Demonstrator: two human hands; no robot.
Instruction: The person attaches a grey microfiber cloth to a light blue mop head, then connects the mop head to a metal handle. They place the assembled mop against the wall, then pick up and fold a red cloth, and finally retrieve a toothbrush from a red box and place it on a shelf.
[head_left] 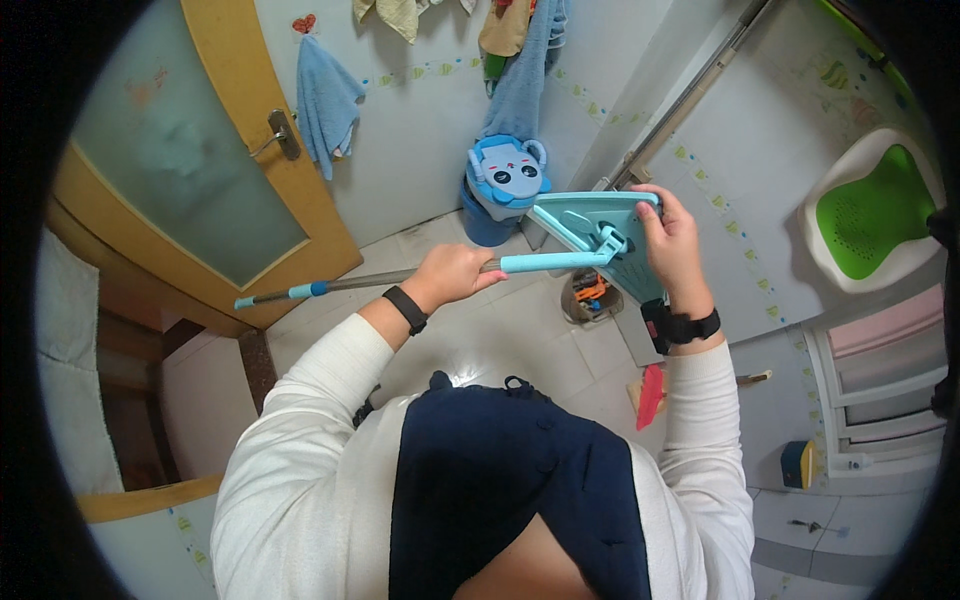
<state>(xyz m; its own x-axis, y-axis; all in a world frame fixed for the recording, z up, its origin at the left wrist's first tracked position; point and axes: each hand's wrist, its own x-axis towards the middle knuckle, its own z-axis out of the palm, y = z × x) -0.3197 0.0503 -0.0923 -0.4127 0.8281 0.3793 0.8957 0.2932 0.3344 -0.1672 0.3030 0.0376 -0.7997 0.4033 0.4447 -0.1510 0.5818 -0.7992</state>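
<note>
A flat mop is held up in front of me, its grey and light-blue pole [355, 281] slanting out to the left. My left hand [452, 273] is wrapped round the pole, just left of its light-blue sleeve. On the right, the turquoise mop head [632, 270] is tilted up, with a hinged joint [607, 243] linking it to the pole. My right hand [672, 240] grips the upper right edge of the head, thumb on the near face and fingers behind it. The underside of the mop head is hidden.
A blue bucket with a cartoon-faced lid [508, 172] stands by the far wall. Beyond the mop head sits a bin [590, 300] with orange things inside. A red dustpan-like piece [651, 397] is near my right forearm. The wooden door [215, 110] is at left; a green-and-white basin [875, 215] hangs at right.
</note>
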